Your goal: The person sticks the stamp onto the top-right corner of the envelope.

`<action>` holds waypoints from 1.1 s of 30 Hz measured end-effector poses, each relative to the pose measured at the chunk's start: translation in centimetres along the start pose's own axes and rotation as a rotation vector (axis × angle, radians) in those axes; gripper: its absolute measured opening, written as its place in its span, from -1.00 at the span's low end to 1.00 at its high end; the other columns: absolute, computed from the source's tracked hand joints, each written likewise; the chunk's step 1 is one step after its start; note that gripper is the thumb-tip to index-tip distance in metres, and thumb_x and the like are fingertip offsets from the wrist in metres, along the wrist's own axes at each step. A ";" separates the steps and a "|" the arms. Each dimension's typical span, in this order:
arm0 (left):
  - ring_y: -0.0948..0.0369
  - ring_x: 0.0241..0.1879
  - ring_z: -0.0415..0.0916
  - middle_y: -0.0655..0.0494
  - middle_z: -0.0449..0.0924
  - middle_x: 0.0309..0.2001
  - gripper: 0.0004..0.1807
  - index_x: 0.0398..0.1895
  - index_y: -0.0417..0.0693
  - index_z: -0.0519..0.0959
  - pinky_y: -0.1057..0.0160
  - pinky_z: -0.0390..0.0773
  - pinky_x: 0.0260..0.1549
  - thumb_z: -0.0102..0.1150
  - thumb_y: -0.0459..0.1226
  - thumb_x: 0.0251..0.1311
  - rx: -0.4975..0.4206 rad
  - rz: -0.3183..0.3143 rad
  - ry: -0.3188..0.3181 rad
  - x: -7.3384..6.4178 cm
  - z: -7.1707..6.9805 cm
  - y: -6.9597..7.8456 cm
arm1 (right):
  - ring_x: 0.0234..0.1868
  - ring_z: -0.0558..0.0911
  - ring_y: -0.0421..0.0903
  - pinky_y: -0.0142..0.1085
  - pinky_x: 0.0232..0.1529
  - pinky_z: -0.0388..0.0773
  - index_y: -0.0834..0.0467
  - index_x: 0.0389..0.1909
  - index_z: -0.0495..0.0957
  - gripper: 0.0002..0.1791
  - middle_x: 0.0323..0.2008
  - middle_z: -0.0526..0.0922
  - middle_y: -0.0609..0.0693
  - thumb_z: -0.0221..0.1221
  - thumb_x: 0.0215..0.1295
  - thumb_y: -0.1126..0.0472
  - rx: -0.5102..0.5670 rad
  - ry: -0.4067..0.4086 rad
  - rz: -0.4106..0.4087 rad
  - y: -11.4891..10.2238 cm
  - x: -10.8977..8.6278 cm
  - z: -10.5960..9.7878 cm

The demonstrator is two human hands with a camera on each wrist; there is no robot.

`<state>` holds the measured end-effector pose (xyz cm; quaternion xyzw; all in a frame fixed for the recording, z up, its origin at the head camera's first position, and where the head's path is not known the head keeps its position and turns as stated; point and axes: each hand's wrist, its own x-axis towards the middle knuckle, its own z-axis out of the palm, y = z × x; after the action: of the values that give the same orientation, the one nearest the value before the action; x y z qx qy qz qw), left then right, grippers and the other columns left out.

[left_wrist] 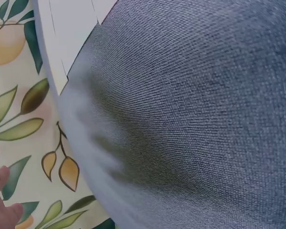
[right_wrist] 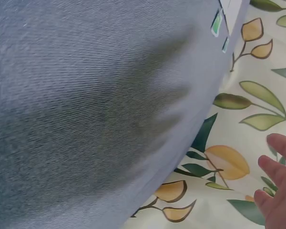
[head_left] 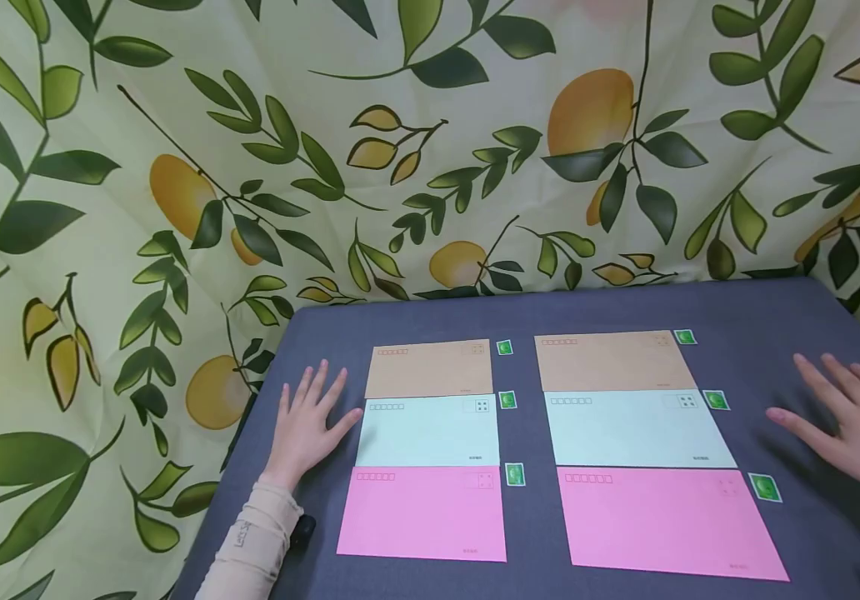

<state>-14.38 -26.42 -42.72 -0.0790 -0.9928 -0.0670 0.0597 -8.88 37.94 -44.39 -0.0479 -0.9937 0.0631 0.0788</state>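
Note:
Two columns of envelopes lie on the table, each with a brown one at the back, a pale blue one in the middle and a pink one in front. My left hand (head_left: 308, 429) has its fingers spread beside the left column, nearest the left pale blue envelope (head_left: 426, 433). Over the table's right side, my right hand (head_left: 853, 421) is spread and holds nothing. Small green stamps lie right of each envelope; the stamp (head_left: 717, 400) by the right pale blue envelope (head_left: 636, 429) is among the nearest to that hand. Fingertips show at the edges of both wrist views.
A dark blue-grey cloth covers the table (head_left: 535, 533). Behind and to the left hangs a white curtain (head_left: 272, 217) with leaves and orange fruit. The front pink envelopes, left (head_left: 422, 517) and right (head_left: 670, 521), lie near the bottom of the head view.

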 end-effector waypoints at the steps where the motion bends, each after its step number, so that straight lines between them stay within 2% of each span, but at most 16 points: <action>1: -0.11 0.46 -0.14 -0.05 -0.06 0.48 -0.16 0.42 0.15 0.13 -0.24 -0.27 0.34 0.04 0.24 0.10 0.000 0.003 0.008 0.0 0.0 0.0 | 0.41 -0.24 0.39 0.20 0.34 -0.53 0.06 0.45 -0.39 0.15 0.40 -0.23 0.41 0.02 0.09 -0.43 0.002 0.011 -0.006 -0.1 0.0 -0.1; 7: -0.11 0.44 -0.07 -0.10 0.04 0.44 -0.18 0.38 0.09 0.22 -0.23 -0.18 0.34 0.10 0.20 0.08 -0.010 0.012 0.057 0.3 -0.2 0.2 | 0.39 -0.13 0.42 0.14 0.38 -0.51 0.10 0.46 -0.26 0.11 0.35 -0.04 0.47 0.04 0.11 -0.40 0.020 0.050 -0.035 -0.9 0.5 -0.8; 10: -0.11 0.42 -0.01 -0.11 0.10 0.42 -0.21 0.36 0.07 0.26 -0.22 -0.14 0.34 0.12 0.18 0.09 -0.018 0.019 0.087 0.4 -0.2 0.3 | 0.36 -0.07 0.43 0.14 0.38 -0.47 0.14 0.46 -0.22 0.10 0.32 0.03 0.48 0.03 0.12 -0.40 0.004 0.044 -0.047 -1.4 0.8 -1.1; 14: -0.10 0.36 0.13 -0.13 0.20 0.37 -0.30 0.30 0.02 0.34 -0.20 -0.04 0.32 0.16 0.10 0.11 -0.025 0.042 0.157 0.6 -0.1 0.4 | 0.27 0.11 0.44 0.22 0.35 -0.24 0.18 0.45 -0.13 0.05 0.28 0.13 0.48 0.04 0.15 -0.36 0.006 0.028 -0.059 -2.4 1.4 -1.7; 18: -0.09 0.30 0.24 -0.15 0.27 0.32 -0.36 0.24 -0.03 0.41 -0.20 0.05 0.29 0.18 0.03 0.12 -0.028 0.056 0.203 1.0 0.1 0.5 | 0.13 0.24 0.45 0.30 0.19 0.04 0.21 0.42 0.01 -0.01 0.22 0.26 0.47 0.07 0.16 -0.33 0.018 0.032 -0.075 -3.6 2.0 -2.3; 21: -0.09 0.26 0.29 -0.17 0.32 0.29 -0.40 0.21 -0.05 0.44 -0.20 0.10 0.27 0.19 0.01 0.12 -0.035 0.055 0.213 1.4 0.2 0.6 | 0.07 0.28 0.45 0.32 0.10 0.12 0.22 0.40 0.07 -0.04 0.18 0.32 0.47 0.08 0.15 -0.31 0.034 0.054 -0.092 -4.3 2.3 -2.6; 26: -0.11 0.12 0.41 -0.18 0.45 0.14 -0.45 0.16 -0.06 0.49 -0.19 0.27 0.14 0.18 -0.01 0.14 -0.049 0.052 0.232 2.0 0.2 1.0 | 0.06 0.31 0.44 0.33 0.08 0.15 0.21 0.37 0.14 -0.10 0.15 0.36 0.46 0.10 0.16 -0.28 0.083 0.091 -0.092 -5.6 2.5 -2.9; 33: -0.06 -0.01 0.47 -0.14 0.55 -0.01 -0.48 0.13 -0.07 0.51 -0.09 0.38 -0.03 0.17 -0.01 0.15 -0.064 0.030 0.201 2.7 0.3 1.7 | 0.06 0.32 0.43 0.35 0.04 0.16 0.17 0.35 0.21 -0.18 0.13 0.38 0.45 0.12 0.18 -0.23 0.165 0.126 -0.105 -7.5 2.7 -2.9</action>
<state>-16.80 -24.33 -42.47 -0.0887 -0.9779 -0.1053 0.1573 -11.72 31.13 -40.09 0.0072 -0.9794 0.1374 0.1480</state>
